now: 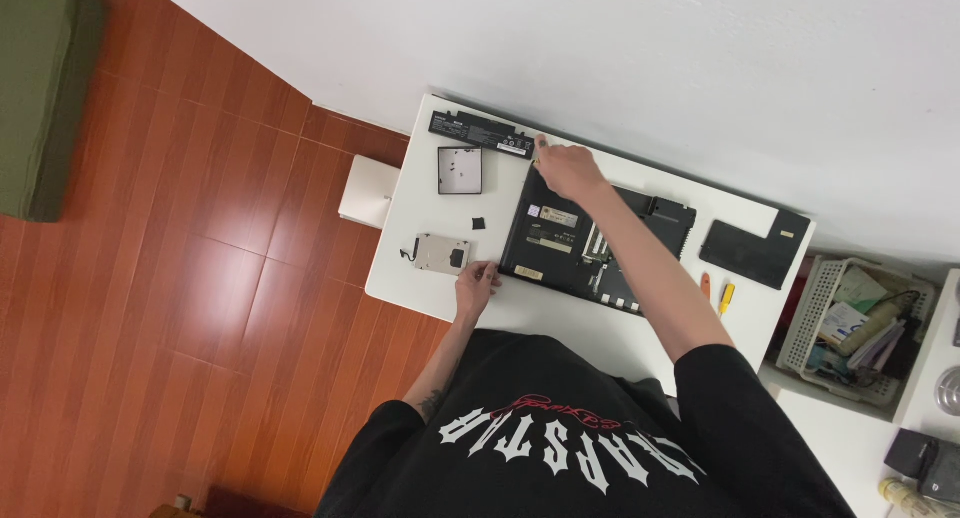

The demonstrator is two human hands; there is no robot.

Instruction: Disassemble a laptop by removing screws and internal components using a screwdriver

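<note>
One white basket [812,308] holds mixed stationery. One opened laptop [590,240] lies on the table [610,333]; right hand [567,168] pinches a screwdriver [537,153], left hand [476,281] rests flat, fingers loosely spread.

Opened black laptop [590,243] on white surface [420,278], right hand [568,168] at its far corner, left hand [474,281] just beside its near edge, silver drive [441,253] beyond, battery [480,133] behind.

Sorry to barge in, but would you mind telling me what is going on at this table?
A person in a black shirt is working on an opened laptop lying underside up on a white table. The right hand reaches to its far corner, apparently holding a small tool. The left hand rests on the table beside a removed silver drive. The long battery and two covers lie set aside.
</note>
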